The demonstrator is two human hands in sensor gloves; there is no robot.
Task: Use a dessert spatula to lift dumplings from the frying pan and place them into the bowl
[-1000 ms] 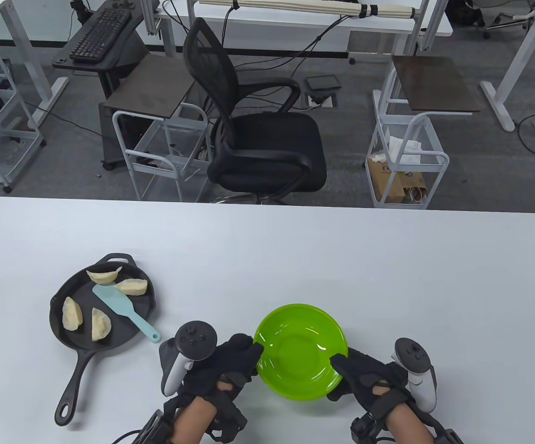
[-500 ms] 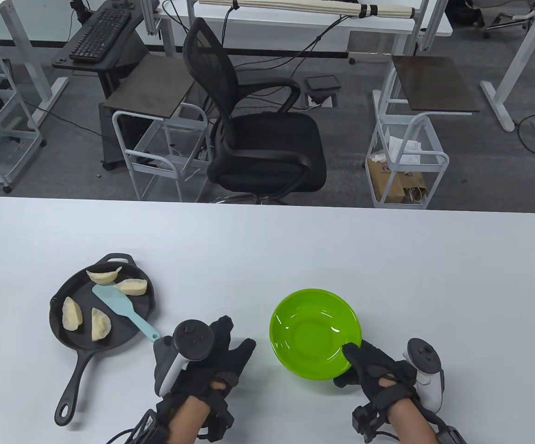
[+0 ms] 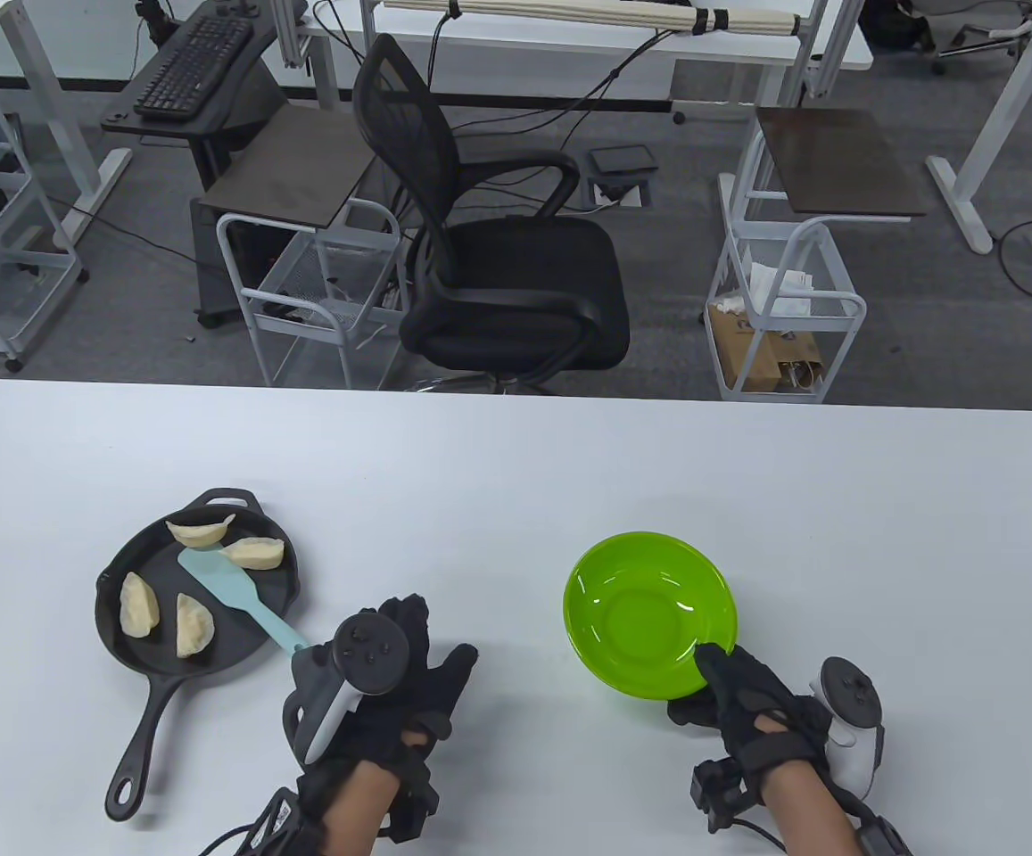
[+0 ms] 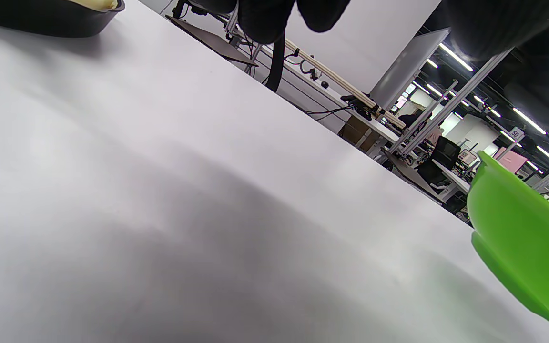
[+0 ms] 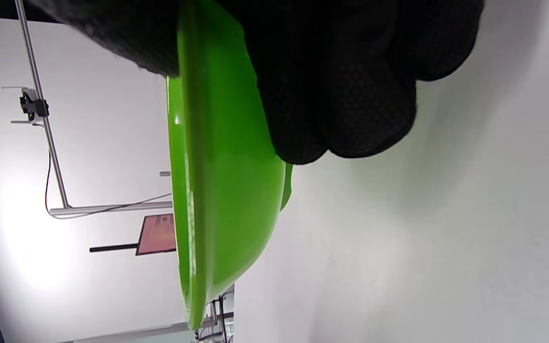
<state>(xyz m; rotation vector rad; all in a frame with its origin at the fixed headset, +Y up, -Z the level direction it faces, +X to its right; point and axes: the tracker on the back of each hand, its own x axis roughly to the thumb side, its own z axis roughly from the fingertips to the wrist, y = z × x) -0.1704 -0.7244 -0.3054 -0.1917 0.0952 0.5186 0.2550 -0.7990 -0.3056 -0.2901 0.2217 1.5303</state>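
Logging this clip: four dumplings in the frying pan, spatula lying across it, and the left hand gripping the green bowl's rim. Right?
Not quite: the right hand grips the green bowl, as the table view shows. The left hand holds nothing.

The table view is bright and evenly lit from overhead, sharp throughout, with straight lines bowing slightly toward the edges. The white counter takes only soft, short shadows. Small white glints sit on the inside of the green bowl. In the left wrist view, ceiling strip lights glare at upper right, and a broad grey shadow lies across the blurred near surface. The right wrist view is washed out at left, perhaps overexposed; the black fingers are soft.
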